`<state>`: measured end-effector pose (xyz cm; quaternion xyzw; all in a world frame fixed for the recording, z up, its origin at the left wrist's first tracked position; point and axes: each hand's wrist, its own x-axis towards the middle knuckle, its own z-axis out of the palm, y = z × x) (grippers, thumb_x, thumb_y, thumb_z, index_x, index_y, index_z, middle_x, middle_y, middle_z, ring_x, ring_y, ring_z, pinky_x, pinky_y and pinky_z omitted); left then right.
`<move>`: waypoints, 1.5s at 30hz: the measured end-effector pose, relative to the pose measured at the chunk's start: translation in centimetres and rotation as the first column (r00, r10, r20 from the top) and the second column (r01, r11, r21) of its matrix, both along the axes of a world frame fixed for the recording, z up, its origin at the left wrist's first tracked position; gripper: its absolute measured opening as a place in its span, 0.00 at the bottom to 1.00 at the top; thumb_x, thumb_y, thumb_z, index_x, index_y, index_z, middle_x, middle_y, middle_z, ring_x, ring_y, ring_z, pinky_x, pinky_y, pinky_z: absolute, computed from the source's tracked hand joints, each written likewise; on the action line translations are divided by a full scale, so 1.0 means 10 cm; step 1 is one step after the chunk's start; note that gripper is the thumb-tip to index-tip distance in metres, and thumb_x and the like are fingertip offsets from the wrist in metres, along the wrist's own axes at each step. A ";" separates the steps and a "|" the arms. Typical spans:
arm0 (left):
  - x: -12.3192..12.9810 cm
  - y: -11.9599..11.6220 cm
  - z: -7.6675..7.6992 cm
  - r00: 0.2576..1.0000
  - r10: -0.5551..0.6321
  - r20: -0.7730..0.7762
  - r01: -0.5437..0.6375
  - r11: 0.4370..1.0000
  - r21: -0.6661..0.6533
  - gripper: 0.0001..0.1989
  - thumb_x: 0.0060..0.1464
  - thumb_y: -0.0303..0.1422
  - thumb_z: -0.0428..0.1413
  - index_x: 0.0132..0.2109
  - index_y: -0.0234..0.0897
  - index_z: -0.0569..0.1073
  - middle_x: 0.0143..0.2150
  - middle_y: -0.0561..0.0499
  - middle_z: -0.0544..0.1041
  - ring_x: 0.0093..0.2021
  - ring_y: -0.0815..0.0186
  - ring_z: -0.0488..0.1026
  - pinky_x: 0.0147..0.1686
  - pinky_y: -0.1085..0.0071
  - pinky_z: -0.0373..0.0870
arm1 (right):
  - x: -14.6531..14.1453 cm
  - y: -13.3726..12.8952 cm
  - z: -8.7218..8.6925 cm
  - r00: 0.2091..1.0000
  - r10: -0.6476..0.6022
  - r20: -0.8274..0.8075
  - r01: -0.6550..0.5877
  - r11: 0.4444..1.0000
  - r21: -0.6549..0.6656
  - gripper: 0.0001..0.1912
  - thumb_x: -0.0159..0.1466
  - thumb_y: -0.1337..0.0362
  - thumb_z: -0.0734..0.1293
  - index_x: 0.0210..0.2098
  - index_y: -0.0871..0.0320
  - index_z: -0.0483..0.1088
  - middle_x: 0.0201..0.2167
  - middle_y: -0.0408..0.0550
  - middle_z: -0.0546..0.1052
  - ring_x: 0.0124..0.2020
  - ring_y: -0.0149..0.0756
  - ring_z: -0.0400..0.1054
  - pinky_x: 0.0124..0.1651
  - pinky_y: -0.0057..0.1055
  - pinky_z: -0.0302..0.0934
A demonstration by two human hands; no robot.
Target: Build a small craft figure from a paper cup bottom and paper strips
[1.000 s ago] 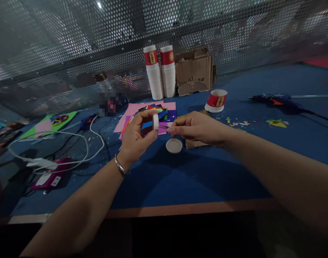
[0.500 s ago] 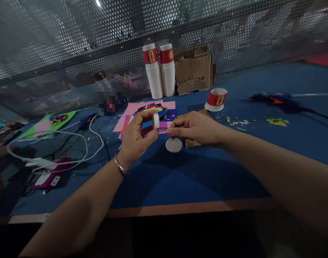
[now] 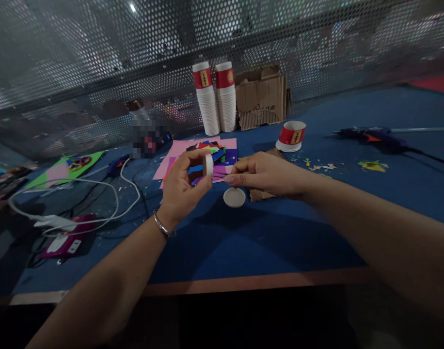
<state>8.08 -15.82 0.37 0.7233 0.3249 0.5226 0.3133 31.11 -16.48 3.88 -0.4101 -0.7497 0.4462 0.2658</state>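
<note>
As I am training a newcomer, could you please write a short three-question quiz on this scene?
1. True or false: the left hand holds a white round piece.

2. How many tall stacks of cups stand beside the brown cardboard?

3. What does the right hand hold?
A) a red-and-white cup
B) a thin dark object
C) a white cable

Key: 1. True; 2. Two; 3. B.

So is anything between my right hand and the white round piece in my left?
Only the thin object in your right hand, pointing toward the white piece; nothing else visible blocks the gap.
</note>
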 end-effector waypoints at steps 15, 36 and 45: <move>0.12 -0.13 0.00 0.956 -0.266 0.127 0.290 0.770 -0.568 0.10 0.59 0.39 0.61 0.38 0.37 0.82 0.41 0.44 0.84 0.40 0.57 0.82 0.35 0.63 0.80 | -0.10 -0.11 -0.02 0.982 -0.162 0.093 0.104 0.887 0.451 0.02 0.63 0.67 0.70 0.36 0.57 0.73 0.28 0.44 0.74 0.31 0.34 0.65 0.34 0.29 0.51; 0.09 -0.26 0.16 0.889 -0.382 -0.253 0.219 0.839 -0.499 0.20 0.61 0.49 0.61 0.40 0.33 0.77 0.33 0.47 0.80 0.28 0.68 0.72 0.22 0.76 0.70 | 0.06 0.09 -0.09 0.962 0.106 -0.251 -0.169 0.956 -0.242 0.14 0.55 0.58 0.80 0.30 0.59 0.74 0.24 0.40 0.73 0.23 0.26 0.62 0.25 0.26 0.54; 0.14 -0.29 0.14 0.929 -0.315 -0.194 0.245 0.917 -0.315 0.11 0.58 0.39 0.66 0.36 0.35 0.81 0.28 0.52 0.77 0.26 0.72 0.68 0.26 0.75 0.63 | 0.10 0.14 -0.14 0.914 0.195 -0.357 -0.337 0.855 -0.395 0.20 0.56 0.53 0.81 0.34 0.60 0.73 0.19 0.34 0.64 0.17 0.21 0.49 0.19 0.26 0.39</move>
